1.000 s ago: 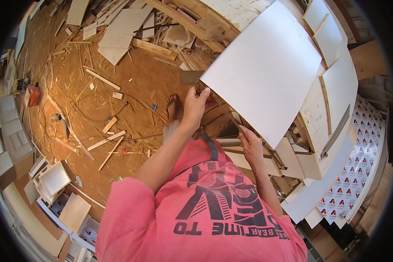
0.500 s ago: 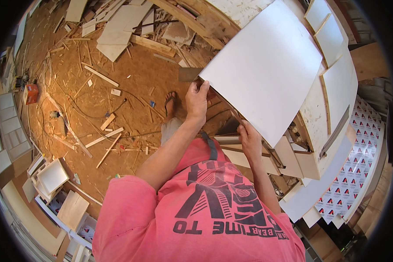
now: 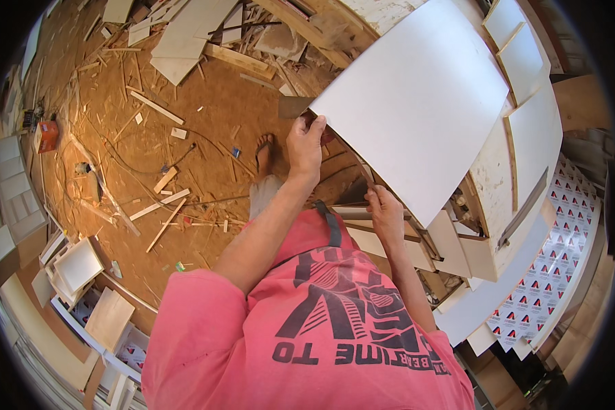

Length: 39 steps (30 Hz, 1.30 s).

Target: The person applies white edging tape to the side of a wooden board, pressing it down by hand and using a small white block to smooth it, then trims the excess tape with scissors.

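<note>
A large white sheet (image 3: 410,109) lies at a slant on a cluttered wooden stack at the upper right. My left hand (image 3: 306,143) is closed on its near-left corner, thumb along the edge; a small dark flat piece (image 3: 292,105) sticks out beyond that corner. Lower along the same edge, my right hand (image 3: 385,208) has its fingers wrapped on a thin brown strip (image 3: 364,171), which runs up under the sheet's edge and is partly hidden.
Boards and offcuts (image 3: 178,48) litter the dirt floor ahead, with sticks and cables at left. A red box (image 3: 46,135) sits far left, near pale panels (image 3: 7,205). A printed sheet (image 3: 540,253) stands at right. My bare-toed, sandalled foot (image 3: 263,154) shows below the stack.
The view has shifted, so the floor sits higher in the picture. Both hands and the sheet's near corner have also risen in the picture, the hands still in their grips.
</note>
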Each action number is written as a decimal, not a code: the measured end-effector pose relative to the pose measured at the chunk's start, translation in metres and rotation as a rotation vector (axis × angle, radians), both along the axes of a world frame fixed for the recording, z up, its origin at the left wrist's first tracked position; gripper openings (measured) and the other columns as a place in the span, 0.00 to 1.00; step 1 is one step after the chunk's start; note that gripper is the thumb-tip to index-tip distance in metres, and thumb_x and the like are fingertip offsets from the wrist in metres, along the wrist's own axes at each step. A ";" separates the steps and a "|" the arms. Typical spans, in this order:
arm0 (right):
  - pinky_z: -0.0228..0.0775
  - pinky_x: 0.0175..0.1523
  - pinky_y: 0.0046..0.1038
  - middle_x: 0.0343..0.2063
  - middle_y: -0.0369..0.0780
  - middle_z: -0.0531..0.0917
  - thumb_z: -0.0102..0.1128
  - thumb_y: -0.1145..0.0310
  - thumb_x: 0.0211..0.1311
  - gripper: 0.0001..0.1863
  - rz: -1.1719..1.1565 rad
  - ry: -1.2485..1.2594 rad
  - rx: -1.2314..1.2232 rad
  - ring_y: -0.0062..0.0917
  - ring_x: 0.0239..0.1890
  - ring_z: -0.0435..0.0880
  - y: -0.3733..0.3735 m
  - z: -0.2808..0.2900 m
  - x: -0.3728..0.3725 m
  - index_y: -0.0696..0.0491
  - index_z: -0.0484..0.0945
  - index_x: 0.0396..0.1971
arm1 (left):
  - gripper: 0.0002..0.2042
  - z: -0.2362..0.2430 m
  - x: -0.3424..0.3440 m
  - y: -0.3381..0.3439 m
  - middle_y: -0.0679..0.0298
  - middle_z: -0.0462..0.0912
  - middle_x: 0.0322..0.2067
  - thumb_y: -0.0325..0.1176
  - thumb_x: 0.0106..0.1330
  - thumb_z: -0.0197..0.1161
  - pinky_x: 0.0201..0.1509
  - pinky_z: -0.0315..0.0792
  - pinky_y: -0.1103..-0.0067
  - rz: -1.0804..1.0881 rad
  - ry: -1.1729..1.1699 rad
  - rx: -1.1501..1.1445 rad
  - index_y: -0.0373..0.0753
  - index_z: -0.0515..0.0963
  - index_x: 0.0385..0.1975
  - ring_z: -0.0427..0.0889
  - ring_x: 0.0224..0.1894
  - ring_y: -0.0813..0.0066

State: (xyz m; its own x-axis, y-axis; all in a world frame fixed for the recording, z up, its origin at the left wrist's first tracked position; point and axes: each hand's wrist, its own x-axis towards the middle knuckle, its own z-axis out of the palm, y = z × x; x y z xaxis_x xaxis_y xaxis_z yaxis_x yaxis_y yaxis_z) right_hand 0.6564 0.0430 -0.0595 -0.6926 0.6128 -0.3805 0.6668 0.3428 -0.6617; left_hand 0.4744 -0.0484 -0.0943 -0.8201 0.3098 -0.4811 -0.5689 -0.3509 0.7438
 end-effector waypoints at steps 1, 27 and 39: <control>0.65 0.34 0.41 0.24 0.50 0.76 0.50 0.65 0.66 0.12 0.013 0.019 0.018 0.46 0.29 0.76 0.000 -0.001 0.001 0.59 0.74 0.31 | 0.11 0.001 -0.001 0.001 0.66 0.78 0.38 0.32 0.67 0.57 0.45 0.73 0.81 -0.001 0.004 0.003 0.31 0.73 0.44 0.76 0.39 0.81; 0.69 0.27 0.27 0.23 0.42 0.82 0.50 0.63 0.67 0.14 0.017 -0.005 0.061 0.24 0.19 0.79 0.008 0.001 -0.001 0.59 0.77 0.32 | 0.08 0.007 -0.001 0.007 0.65 0.78 0.34 0.30 0.67 0.54 0.38 0.74 0.80 0.014 0.012 -0.050 0.31 0.74 0.40 0.76 0.32 0.81; 0.66 0.24 0.24 0.18 0.39 0.81 0.50 0.62 0.67 0.15 -0.053 -0.043 0.000 0.19 0.17 0.77 0.007 0.003 -0.005 0.58 0.79 0.33 | 0.20 0.003 0.002 -0.025 0.58 0.74 0.48 0.38 0.70 0.55 0.54 0.71 0.73 -0.201 -0.118 -0.020 0.33 0.66 0.56 0.75 0.48 0.72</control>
State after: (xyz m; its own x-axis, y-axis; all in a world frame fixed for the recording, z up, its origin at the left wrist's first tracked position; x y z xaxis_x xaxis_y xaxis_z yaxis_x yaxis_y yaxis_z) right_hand 0.6516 0.0498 -0.0562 -0.6420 0.6483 -0.4092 0.7120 0.3063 -0.6319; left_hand 0.4760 -0.0730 -0.0912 -0.6809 0.4504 -0.5775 -0.7089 -0.2075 0.6740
